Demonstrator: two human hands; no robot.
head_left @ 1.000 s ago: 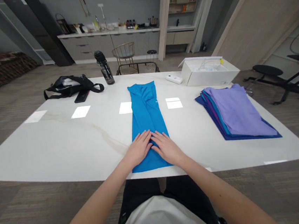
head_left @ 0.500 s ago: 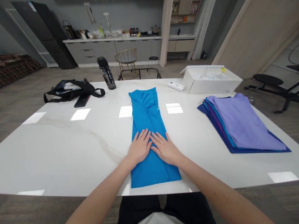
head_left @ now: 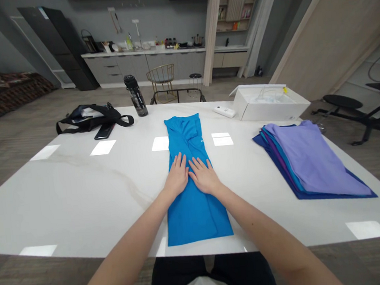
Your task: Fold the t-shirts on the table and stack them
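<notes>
A bright blue garment, apparently a shirt, lies folded into a long strip on the white table in front of me. Its far end is bunched and creased, and a small pale mark shows on its right edge. My left hand rests flat on the middle of the cloth with fingers stretched out. Close beside it, my right hand also lies flat on the fabric, fingers spread. Neither hand grips anything. To the right is a stack of folded clothes, with a lilac garment on top of blue and purple ones.
A white box stands at the back right, beside a white handheld device. At the back left are a dark water bottle, a black bag and a phone. Beyond the table stands a chair.
Both hands have slid forward along the blue garment, away from me, staying flat. The camera view has tilted up, showing more of the room. The other things on the table have kept their places.
</notes>
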